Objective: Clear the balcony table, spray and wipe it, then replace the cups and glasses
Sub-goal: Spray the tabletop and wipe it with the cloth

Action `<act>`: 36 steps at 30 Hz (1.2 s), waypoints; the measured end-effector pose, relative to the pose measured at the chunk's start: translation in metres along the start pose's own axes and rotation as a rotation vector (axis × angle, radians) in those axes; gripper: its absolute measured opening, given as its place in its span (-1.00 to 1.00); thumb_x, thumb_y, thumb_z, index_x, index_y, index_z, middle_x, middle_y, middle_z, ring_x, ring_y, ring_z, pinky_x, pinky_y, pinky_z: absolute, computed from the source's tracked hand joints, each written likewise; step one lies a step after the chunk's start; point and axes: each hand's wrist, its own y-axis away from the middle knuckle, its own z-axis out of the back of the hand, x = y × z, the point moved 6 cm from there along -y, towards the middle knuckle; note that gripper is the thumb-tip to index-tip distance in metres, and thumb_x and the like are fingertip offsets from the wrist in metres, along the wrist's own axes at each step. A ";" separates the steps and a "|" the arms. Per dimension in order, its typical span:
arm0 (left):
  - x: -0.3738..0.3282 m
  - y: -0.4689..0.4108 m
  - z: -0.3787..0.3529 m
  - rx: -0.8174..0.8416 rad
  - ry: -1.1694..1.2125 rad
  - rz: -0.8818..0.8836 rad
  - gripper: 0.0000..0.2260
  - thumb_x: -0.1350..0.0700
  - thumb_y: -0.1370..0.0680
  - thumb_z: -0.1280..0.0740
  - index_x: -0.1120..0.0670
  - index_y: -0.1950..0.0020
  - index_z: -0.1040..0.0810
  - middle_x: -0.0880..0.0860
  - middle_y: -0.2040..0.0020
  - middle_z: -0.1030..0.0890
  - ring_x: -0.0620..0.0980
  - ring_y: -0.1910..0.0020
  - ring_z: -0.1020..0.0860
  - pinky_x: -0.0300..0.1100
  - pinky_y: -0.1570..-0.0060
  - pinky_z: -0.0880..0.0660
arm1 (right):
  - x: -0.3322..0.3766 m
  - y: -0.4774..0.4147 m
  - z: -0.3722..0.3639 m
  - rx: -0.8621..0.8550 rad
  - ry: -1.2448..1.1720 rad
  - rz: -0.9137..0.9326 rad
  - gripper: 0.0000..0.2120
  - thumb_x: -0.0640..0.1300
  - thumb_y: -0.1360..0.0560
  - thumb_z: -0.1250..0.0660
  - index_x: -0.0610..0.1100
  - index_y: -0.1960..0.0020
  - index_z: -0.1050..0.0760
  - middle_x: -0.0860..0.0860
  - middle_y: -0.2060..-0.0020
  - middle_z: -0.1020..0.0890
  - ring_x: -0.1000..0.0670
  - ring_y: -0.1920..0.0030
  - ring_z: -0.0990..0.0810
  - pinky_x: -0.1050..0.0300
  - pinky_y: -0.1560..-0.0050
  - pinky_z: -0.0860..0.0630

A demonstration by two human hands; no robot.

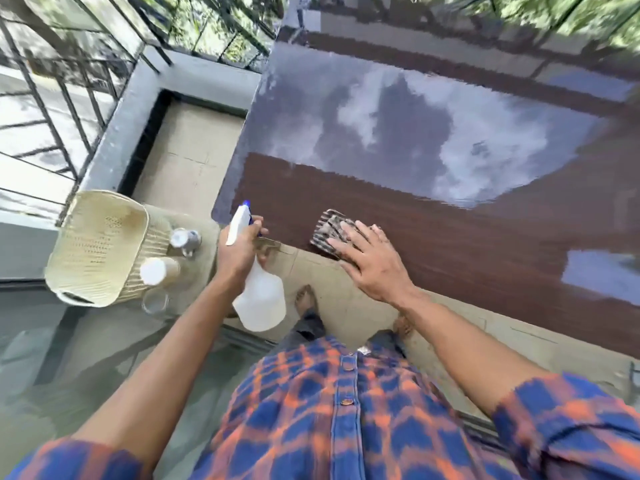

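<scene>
The glossy dark brown table (450, 237) fills the right and upper part of the view and reflects sky and clouds; nothing stands on it but a cloth. My left hand (239, 251) grips a white spray bottle (259, 303) by its neck, nozzle toward the table's near-left corner. My right hand (370, 261) lies flat with fingers spread on a dark patterned cloth (329, 230) at the table's near edge. Two cups (185, 239) (157, 270) and a clear glass (156, 301) stand on a low surface to the left.
A cream woven basket (97, 247) lies tilted beside the cups on the low beige stool (204, 258). The balcony wall (114, 143) and black railing (52, 109) run along the left. My bare foot (306, 299) stands on the tiled floor below the table edge.
</scene>
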 end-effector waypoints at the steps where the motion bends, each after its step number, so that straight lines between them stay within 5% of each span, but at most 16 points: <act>1: -0.001 -0.009 0.010 0.007 0.015 0.012 -0.92 0.09 -0.56 -0.34 0.03 0.02 -0.63 0.02 0.19 -0.63 -0.08 0.49 -0.49 -0.24 0.54 -0.39 | -0.005 0.005 0.000 0.013 0.023 0.018 -0.54 0.11 -0.62 -0.16 0.14 -0.51 -0.35 -0.02 -0.55 -0.33 -0.17 -0.52 -0.30 -0.18 -0.53 -0.14; 5: -0.008 -0.041 0.053 -0.049 0.068 0.073 -0.72 -0.02 -0.44 -0.39 0.08 -0.07 -0.64 0.06 0.13 -0.66 -0.04 0.52 -0.46 -0.21 0.51 -0.40 | -0.002 0.006 -0.001 0.009 0.046 0.006 -0.57 0.14 -0.66 -0.11 0.13 -0.50 -0.36 -0.05 -0.53 -0.36 -0.21 -0.51 -0.32 -0.22 -0.51 -0.15; 11: -0.022 -0.067 0.107 -0.139 0.133 0.064 -0.91 0.05 -0.48 -0.38 -0.03 0.09 -0.68 -0.04 0.26 -0.69 -0.06 0.48 -0.52 -0.24 0.51 -0.44 | 0.086 -0.090 -0.014 0.154 0.105 0.324 -0.58 0.08 -0.63 -0.24 0.11 -0.48 -0.42 -0.06 -0.51 -0.39 -0.21 -0.49 -0.36 -0.23 -0.47 -0.29; 18: -0.031 -0.080 0.138 -0.219 0.185 0.097 -0.88 0.17 -0.59 -0.37 0.12 -0.07 -0.67 0.03 0.18 -0.66 -0.07 0.52 -0.49 -0.23 0.52 -0.41 | 0.152 -0.208 -0.025 0.339 0.113 0.486 -0.56 0.04 -0.65 -0.21 0.22 -0.52 -0.32 0.03 -0.59 -0.23 -0.11 -0.58 -0.21 -0.12 -0.56 -0.06; 25: -0.056 -0.103 0.133 -0.169 0.115 0.026 -0.91 0.13 -0.54 -0.37 0.09 0.03 -0.66 0.06 0.19 -0.68 -0.04 0.53 -0.48 -0.24 0.49 -0.40 | 0.023 -0.270 0.030 0.116 -0.009 -0.120 -0.55 0.01 -0.64 -0.23 0.15 -0.53 -0.33 -0.01 -0.60 -0.23 -0.14 -0.59 -0.18 -0.17 -0.57 -0.05; 29: -0.079 -0.122 0.113 -0.088 0.127 0.022 -0.85 0.09 -0.49 -0.37 0.10 0.01 -0.67 0.06 0.18 -0.69 0.06 0.55 -0.41 -0.22 0.50 -0.38 | -0.020 -0.274 0.044 0.134 -0.009 -0.230 -0.52 0.04 -0.64 -0.23 0.12 -0.55 -0.30 -0.04 -0.60 -0.21 -0.16 -0.59 -0.16 -0.21 -0.57 -0.07; 32: -0.101 -0.139 0.092 -0.072 0.095 0.038 -0.85 0.10 -0.50 -0.37 0.10 0.01 -0.68 0.01 0.18 -0.71 0.04 0.59 -0.38 -0.21 0.46 -0.38 | 0.009 -0.257 0.037 0.118 0.011 -0.059 -0.54 0.03 -0.63 -0.27 0.09 -0.52 -0.37 -0.04 -0.57 -0.29 -0.22 -0.56 -0.22 -0.23 -0.54 -0.14; 36: -0.133 -0.162 0.056 -0.030 0.050 0.034 -0.83 0.12 -0.53 -0.36 0.13 -0.06 -0.67 -0.03 0.14 -0.72 0.04 0.60 -0.39 -0.22 0.46 -0.38 | 0.064 -0.238 0.011 0.248 -0.005 0.495 -0.56 -0.02 -0.60 -0.32 0.12 -0.46 -0.45 0.02 -0.53 -0.36 -0.17 -0.53 -0.31 -0.19 -0.53 -0.19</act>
